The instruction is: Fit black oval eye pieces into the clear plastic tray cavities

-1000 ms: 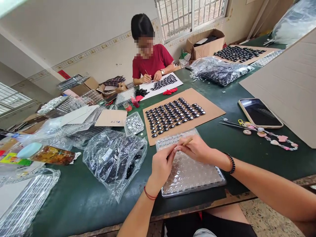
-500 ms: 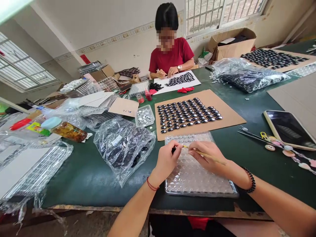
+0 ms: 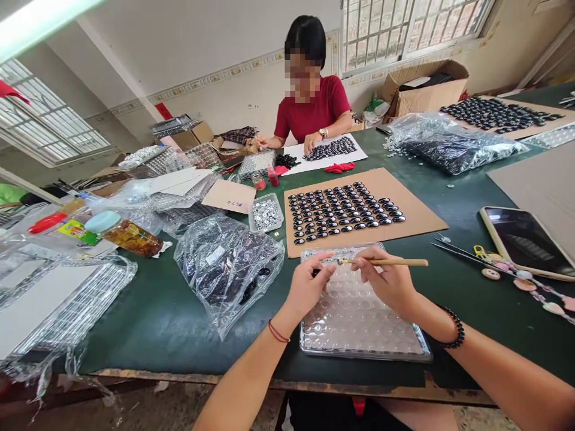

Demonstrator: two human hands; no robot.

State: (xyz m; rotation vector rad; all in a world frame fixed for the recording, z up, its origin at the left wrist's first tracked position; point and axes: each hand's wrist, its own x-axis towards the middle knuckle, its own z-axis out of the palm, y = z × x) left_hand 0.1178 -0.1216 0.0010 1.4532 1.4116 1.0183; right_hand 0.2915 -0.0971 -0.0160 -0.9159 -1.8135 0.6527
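My left hand (image 3: pixel 308 280) is closed in a pinch, and a bit of a small black piece (image 3: pixel 316 272) shows between its fingers. Most of that piece is hidden. In my right hand (image 3: pixel 385 280) is a thin wooden stick (image 3: pixel 406 262), held nearly level with its tip towards my left fingers. A tiny shiny bit (image 3: pixel 339 261) shows at the tip, too small to make out. Both hands are above a clear plastic tray (image 3: pixel 359 335) with rows of round hollows. Just beyond lies a cardboard sheet (image 3: pixel 417 221) bearing rows of glossy black oval pieces (image 3: pixel 345 209).
Left of the tray are a clear plastic bag (image 3: pixel 224 263) of black pieces and a small tub (image 3: pixel 279 216) of silvery discs. Tweezers (image 3: pixel 467 251) and a phone (image 3: pixel 525 239) lie to the right. A person in a red shirt (image 3: pixel 314 111) works across the table.
The stick has swung to a more level angle, and my right hand has turned with its fingers raised. My left forefinger has stretched out. The co-worker's one hand has moved off the white sheet.
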